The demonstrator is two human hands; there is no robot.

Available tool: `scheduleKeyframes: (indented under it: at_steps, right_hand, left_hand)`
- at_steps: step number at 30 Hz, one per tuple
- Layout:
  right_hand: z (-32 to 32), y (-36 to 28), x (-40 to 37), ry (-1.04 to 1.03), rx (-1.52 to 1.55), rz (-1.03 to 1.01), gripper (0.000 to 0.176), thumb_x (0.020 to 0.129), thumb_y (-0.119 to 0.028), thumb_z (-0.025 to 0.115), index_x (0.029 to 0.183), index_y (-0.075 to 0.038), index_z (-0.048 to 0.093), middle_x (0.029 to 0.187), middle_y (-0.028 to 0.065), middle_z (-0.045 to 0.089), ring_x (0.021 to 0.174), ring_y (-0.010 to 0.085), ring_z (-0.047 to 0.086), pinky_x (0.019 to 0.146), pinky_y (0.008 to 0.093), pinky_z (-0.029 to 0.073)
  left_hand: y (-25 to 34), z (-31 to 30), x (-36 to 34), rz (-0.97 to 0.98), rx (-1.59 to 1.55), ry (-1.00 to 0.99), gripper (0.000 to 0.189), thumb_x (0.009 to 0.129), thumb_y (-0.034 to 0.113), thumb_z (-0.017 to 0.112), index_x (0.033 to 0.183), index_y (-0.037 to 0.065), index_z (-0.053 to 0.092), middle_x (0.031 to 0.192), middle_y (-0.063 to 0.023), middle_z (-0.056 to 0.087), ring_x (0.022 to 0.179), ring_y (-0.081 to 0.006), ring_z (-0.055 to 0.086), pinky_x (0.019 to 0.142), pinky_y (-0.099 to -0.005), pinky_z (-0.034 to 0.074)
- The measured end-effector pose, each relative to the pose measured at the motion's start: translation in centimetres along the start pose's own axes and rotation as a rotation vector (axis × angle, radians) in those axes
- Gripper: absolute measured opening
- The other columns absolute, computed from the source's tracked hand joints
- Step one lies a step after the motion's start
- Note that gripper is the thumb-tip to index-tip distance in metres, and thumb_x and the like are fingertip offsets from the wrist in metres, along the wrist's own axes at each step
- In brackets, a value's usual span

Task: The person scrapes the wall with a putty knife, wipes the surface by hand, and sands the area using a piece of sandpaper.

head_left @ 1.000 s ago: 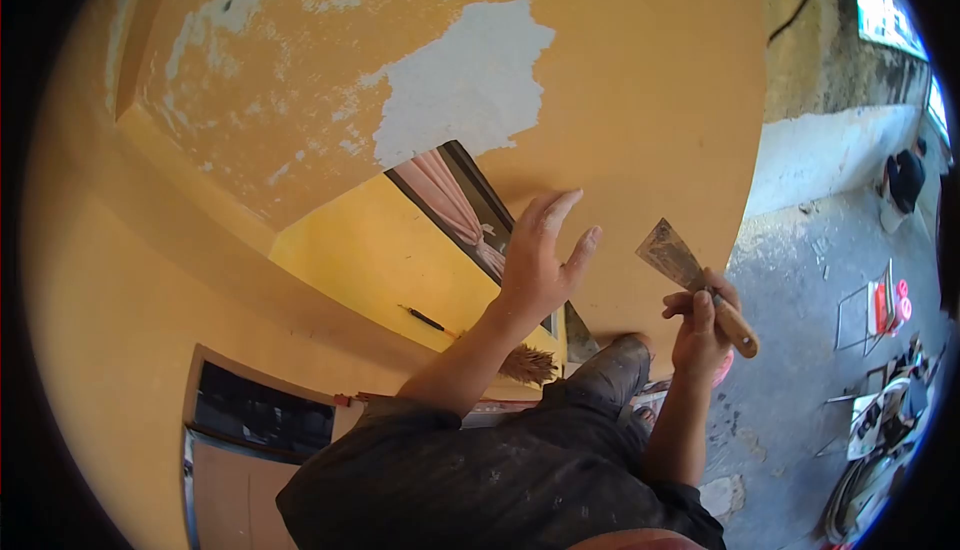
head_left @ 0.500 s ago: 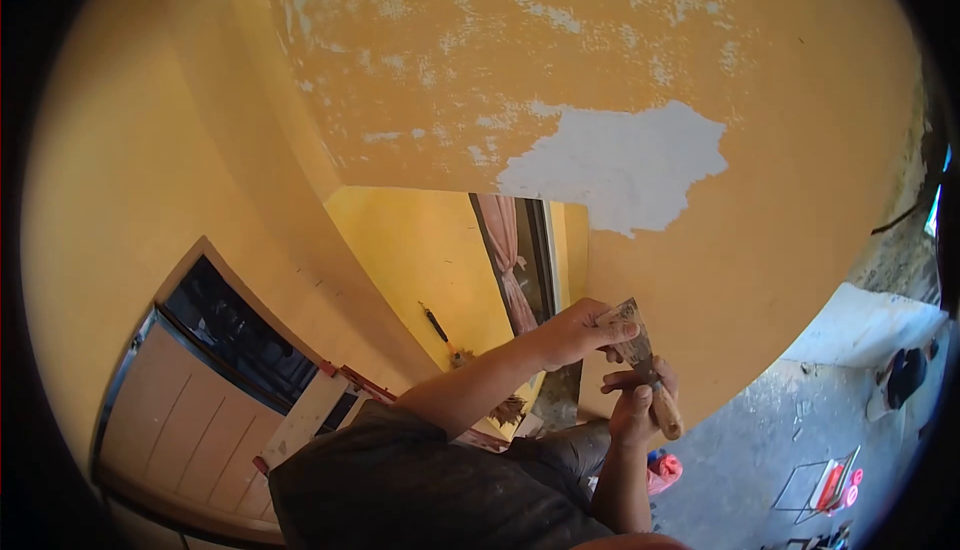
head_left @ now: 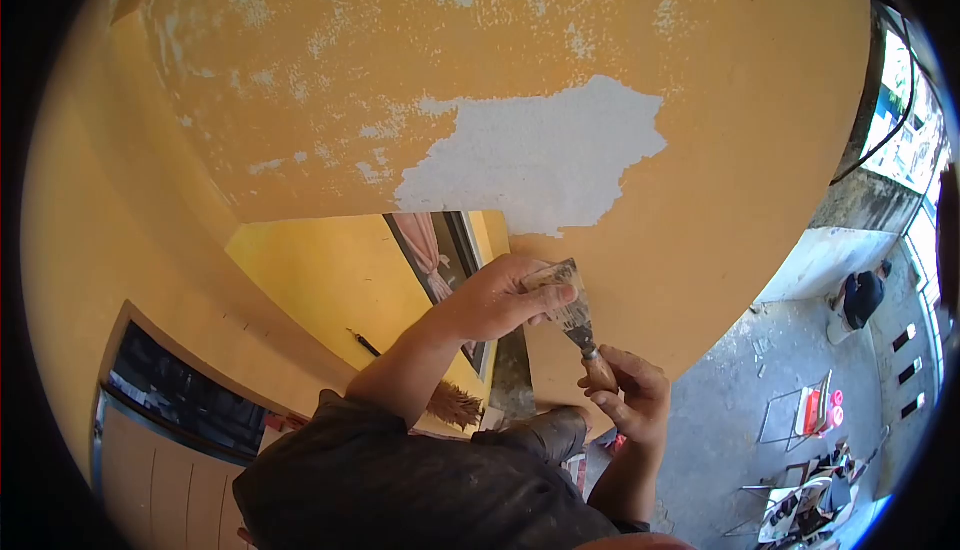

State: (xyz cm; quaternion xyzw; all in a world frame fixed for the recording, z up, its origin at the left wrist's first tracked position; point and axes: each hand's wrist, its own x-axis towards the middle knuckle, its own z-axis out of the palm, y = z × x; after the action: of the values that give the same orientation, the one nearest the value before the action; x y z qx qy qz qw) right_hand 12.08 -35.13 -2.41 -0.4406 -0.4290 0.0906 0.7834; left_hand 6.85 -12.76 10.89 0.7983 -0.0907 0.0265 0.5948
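Observation:
My left hand (head_left: 510, 298) is closed on a worn, pale-smeared blade, its thumb lying across the flat face. This blade belongs to a putty knife (head_left: 580, 328) with a wooden handle. Around that handle, lower and to the right, the fingers of my right hand (head_left: 635, 390) are curled. Whether the left hand also holds a second scraper, I cannot tell. Behind and above both hands is an orange wall (head_left: 740, 180) with a large jagged white patch (head_left: 540, 160) and smaller pale flecks.
A door (head_left: 180, 470) stands at the lower left. Beyond an opening is a window with a pink curtain (head_left: 420, 242). At the right, a person in dark clothing (head_left: 865, 295) is low on the grey floor (head_left: 710, 450), near a metal frame with a red item (head_left: 810, 412) and scattered tools.
The view has swung right, showing more floor and the person. My left hand stays on the blade, while my right hand's fingers have shifted on the handle.

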Motion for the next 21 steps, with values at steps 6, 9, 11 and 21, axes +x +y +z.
scheduleKeyframes:
  at_steps: [6,9,11,21]
  right_hand:
    - [4.0,-4.1,3.4,0.001,-0.705,0.356,0.064,0.075,-0.004,0.075,0.133,0.003,0.047,0.092,0.0174,0.066,0.071,0.0229,0.067,0.068,0.0334,0.052]
    - [5.7,-5.2,6.3,0.054,-0.922,0.049,0.065,0.078,-0.001,0.071,0.137,-0.001,0.044,0.090,0.0155,0.066,0.068,0.0250,0.065,0.068,0.0334,0.052]
    - [6.0,-6.6,9.5,-0.027,-1.035,-0.214,0.065,0.078,0.000,0.069,0.138,-0.004,0.044,0.087,0.0139,0.066,0.067,0.0254,0.064,0.065,0.0335,0.052]
    - [8.8,-11.2,17.0,-0.290,-1.481,-0.400,0.060,0.081,-0.007,0.066,0.137,-0.023,0.050,0.071,0.0051,0.053,0.056,0.0242,0.056,0.054,0.0361,0.050]
  left_hand:
    - [-0.7,0.8,0.3,0.066,0.050,0.029,0.024,0.093,0.026,0.061,0.087,0.004,0.067,0.069,0.0018,0.059,0.065,-0.0052,0.053,0.058,-0.0227,0.041]
    - [-1.0,0.7,-0.2,0.041,-0.127,0.075,0.026,0.094,0.026,0.061,0.090,0.002,0.067,0.071,0.0006,0.060,0.067,-0.0065,0.054,0.061,-0.0244,0.042]
    - [-1.3,0.4,0.0,0.142,-0.362,0.137,0.028,0.094,0.027,0.061,0.094,-0.001,0.067,0.075,-0.0013,0.061,0.068,-0.0080,0.054,0.062,-0.0251,0.042]
    - [1.1,0.0,2.9,0.481,-0.877,0.292,0.029,0.100,0.030,0.049,0.084,0.007,0.056,0.065,0.0043,0.046,0.056,-0.0036,0.037,0.050,-0.0230,0.034]
